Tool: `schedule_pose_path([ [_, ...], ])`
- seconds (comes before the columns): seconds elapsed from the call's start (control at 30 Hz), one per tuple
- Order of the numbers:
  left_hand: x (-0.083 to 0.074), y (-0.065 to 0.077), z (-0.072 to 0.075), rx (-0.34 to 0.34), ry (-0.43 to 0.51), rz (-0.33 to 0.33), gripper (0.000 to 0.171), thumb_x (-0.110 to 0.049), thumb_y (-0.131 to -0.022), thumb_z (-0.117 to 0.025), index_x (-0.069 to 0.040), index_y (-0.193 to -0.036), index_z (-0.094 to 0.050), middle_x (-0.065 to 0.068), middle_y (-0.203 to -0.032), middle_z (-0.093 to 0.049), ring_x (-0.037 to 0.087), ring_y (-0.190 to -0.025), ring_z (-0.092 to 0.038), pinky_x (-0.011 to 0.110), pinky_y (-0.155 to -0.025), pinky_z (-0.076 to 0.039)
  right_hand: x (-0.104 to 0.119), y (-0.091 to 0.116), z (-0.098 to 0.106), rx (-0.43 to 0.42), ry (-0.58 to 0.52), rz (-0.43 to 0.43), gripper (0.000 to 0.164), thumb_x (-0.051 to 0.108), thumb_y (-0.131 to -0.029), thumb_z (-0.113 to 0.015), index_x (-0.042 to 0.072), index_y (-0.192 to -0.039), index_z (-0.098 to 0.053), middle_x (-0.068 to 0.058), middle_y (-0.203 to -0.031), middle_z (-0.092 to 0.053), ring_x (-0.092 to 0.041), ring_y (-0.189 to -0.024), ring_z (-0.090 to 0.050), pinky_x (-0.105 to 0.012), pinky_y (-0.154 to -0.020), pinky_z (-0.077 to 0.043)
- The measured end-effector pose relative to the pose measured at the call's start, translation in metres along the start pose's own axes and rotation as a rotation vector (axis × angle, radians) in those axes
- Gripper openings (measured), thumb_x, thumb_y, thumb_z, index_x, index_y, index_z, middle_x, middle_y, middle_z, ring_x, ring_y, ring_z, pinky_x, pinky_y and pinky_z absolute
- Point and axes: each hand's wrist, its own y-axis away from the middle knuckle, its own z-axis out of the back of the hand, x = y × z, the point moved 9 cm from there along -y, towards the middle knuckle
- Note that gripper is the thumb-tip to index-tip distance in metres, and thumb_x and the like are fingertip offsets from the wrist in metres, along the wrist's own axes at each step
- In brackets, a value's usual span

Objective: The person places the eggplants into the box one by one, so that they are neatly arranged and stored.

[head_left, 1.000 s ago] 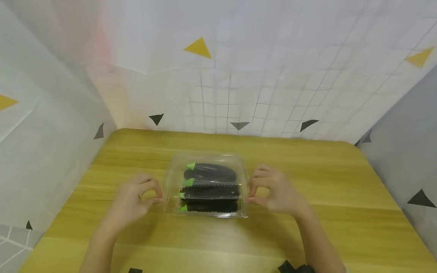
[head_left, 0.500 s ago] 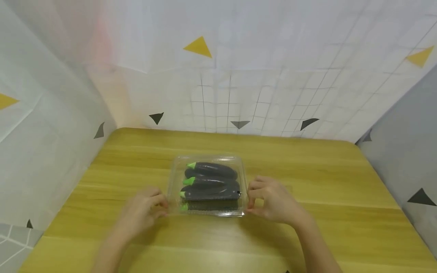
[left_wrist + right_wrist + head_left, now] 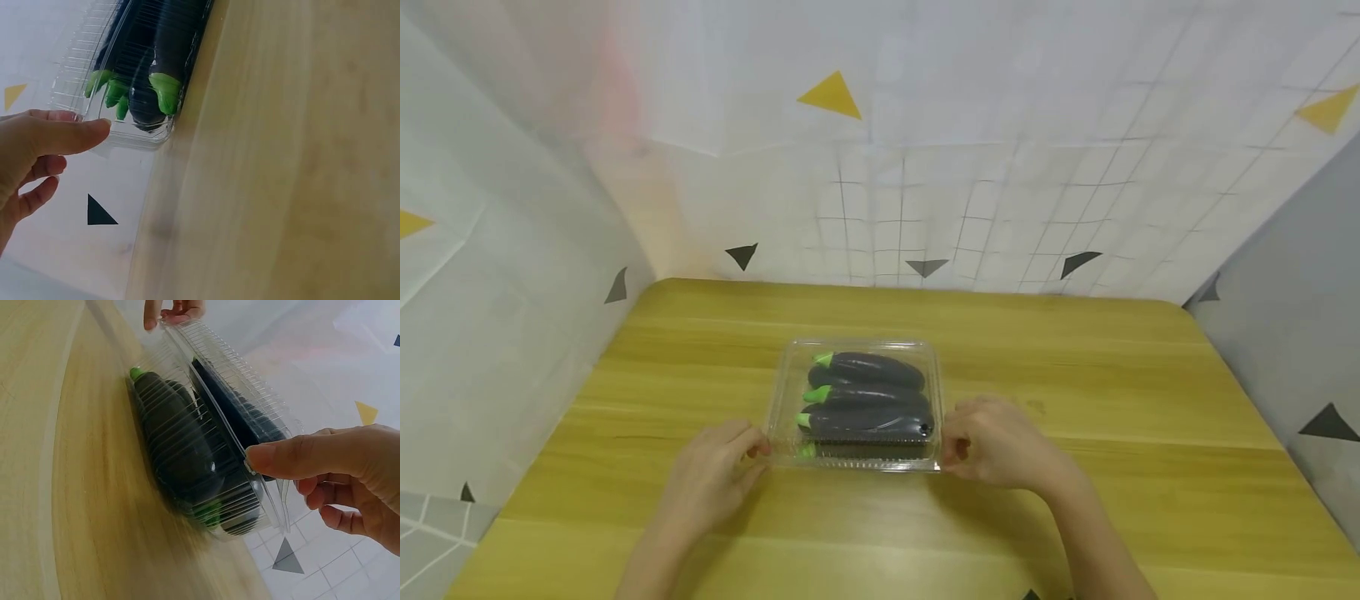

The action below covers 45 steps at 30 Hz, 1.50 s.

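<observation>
A clear plastic clamshell box [image 3: 872,466] sits on the table, holding several dark purple eggplants [image 3: 868,395] with green stem ends. At its front left corner my left hand [image 3: 713,471] pinches the rim; in the left wrist view the thumb [image 3: 78,135] lies along the rim with the forefinger opposite. My right hand [image 3: 1000,446] pinches the front right corner. The right wrist view shows that thumb [image 3: 275,457] pressed on the rim where lid and base edges run close together. The lid [image 3: 234,381] lies over the eggplants.
The wooden table [image 3: 1150,400] extends around the box on all sides. White sheeting [image 3: 970,100] with yellow and black triangles hangs behind the table and along its sides. A grid pattern shows on the back sheet.
The lid's front edge has come down onto the box. Both hands have moved a little lower toward the front corners, the left also shifting right.
</observation>
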Motion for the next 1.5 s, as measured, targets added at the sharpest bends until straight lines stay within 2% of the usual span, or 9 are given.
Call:
schedule_pose_path([
  [0.17, -0.003, 0.0, 0.009, -0.078, -0.006, -0.028, 0.039, -0.002, -0.047, -0.093, -0.016, -0.072, -0.067, -0.009, -0.074, -0.063, 0.006, -0.068, -0.059, 0.031, -0.067, -0.055, 0.0, 0.0, -0.005, 0.042, -0.04, -0.029, 0.029, 0.018, -0.065, -0.085, 0.03, -0.063, -0.059, 0.024, -0.064, -0.05, 0.005, -0.061, -0.044, -0.025, -0.067, -0.045],
  [0.4, -0.003, 0.001, 0.01, -0.092, -0.017, -0.046, 0.036, -0.004, -0.048, -0.092, -0.016, -0.071, -0.069, -0.009, -0.071, -0.065, 0.006, -0.065, -0.059, 0.029, -0.062, -0.054, 0.001, -0.001, -0.006, 0.064, -0.067, -0.037, 0.029, 0.017, -0.066, -0.085, 0.03, -0.062, -0.059, 0.024, -0.063, -0.049, 0.005, -0.06, -0.043, -0.023, -0.064, -0.041],
  [0.6, -0.004, 0.008, 0.009, -0.112, -0.048, -0.069, 0.033, -0.007, -0.051, -0.091, -0.017, -0.073, -0.068, -0.01, -0.07, -0.064, 0.004, -0.062, -0.054, 0.025, -0.056, -0.05, 0.003, -0.001, -0.009, 0.074, -0.063, -0.04, 0.028, 0.018, -0.066, -0.085, 0.03, -0.063, -0.061, 0.025, -0.062, -0.048, 0.004, -0.062, -0.042, -0.023, -0.064, -0.041],
  [0.77, -0.004, 0.011, 0.009, -0.12, -0.041, -0.054, 0.032, -0.007, -0.051, -0.091, -0.018, -0.072, -0.068, -0.012, -0.068, -0.063, 0.003, -0.061, -0.051, 0.022, -0.054, -0.047, 0.003, 0.0, -0.01, 0.077, -0.078, -0.052, 0.028, 0.016, -0.067, -0.085, 0.03, -0.063, -0.061, 0.026, -0.063, -0.049, 0.005, -0.062, -0.042, -0.024, -0.066, -0.043],
  [0.97, -0.005, 0.009, 0.011, -0.133, -0.035, -0.044, 0.032, -0.005, -0.05, -0.091, -0.017, -0.07, -0.069, -0.012, -0.066, -0.062, 0.003, -0.06, -0.049, 0.022, -0.054, -0.046, 0.001, 0.0, -0.011, 0.093, -0.091, -0.071, 0.027, 0.015, -0.068, -0.085, 0.029, -0.064, -0.061, 0.026, -0.064, -0.049, 0.004, -0.063, -0.043, -0.023, -0.065, -0.043],
  [1.1, -0.002, 0.008, 0.009, -0.103, -0.043, -0.018, 0.032, -0.005, -0.052, -0.091, -0.019, -0.069, -0.068, -0.013, -0.063, -0.057, 0.001, -0.057, -0.044, 0.018, -0.05, -0.042, 0.001, 0.0, -0.011, 0.098, -0.095, -0.078, 0.027, 0.016, -0.068, -0.085, 0.029, -0.065, -0.062, 0.026, -0.064, -0.049, 0.004, -0.063, -0.043, -0.024, -0.067, -0.044],
  [1.2, 0.002, 0.009, 0.007, -0.057, -0.036, 0.034, 0.033, -0.006, -0.055, -0.09, -0.021, -0.072, -0.067, -0.015, -0.063, -0.053, -0.001, -0.056, -0.04, 0.015, -0.047, -0.037, 0.001, 0.0, -0.013, 0.107, -0.098, -0.086, 0.027, 0.017, -0.068, -0.085, 0.029, -0.065, -0.062, 0.026, -0.064, -0.048, 0.003, -0.063, -0.043, -0.026, -0.069, -0.044],
  [1.37, 0.012, 0.013, 0.002, 0.041, 0.064, 0.125, 0.035, -0.021, -0.057, -0.092, -0.023, -0.081, -0.066, -0.022, -0.067, -0.047, -0.004, -0.059, -0.038, 0.016, -0.051, -0.036, 0.001, 0.002, -0.012, 0.115, -0.111, -0.094, 0.025, 0.016, -0.068, -0.086, 0.028, -0.067, -0.063, 0.024, -0.064, -0.049, 0.003, -0.064, -0.043, -0.025, -0.067, -0.043],
  [1.5, 0.017, 0.011, 0.005, 0.079, 0.142, 0.166, 0.033, -0.028, -0.062, -0.089, -0.02, -0.087, -0.068, -0.024, -0.067, -0.048, -0.004, -0.061, -0.041, 0.017, -0.051, -0.039, -0.001, 0.003, -0.01, 0.11, -0.133, -0.102, 0.022, 0.019, -0.066, -0.088, 0.027, -0.071, -0.067, 0.023, -0.064, -0.049, 0.002, -0.064, -0.044, -0.022, -0.063, -0.042],
])
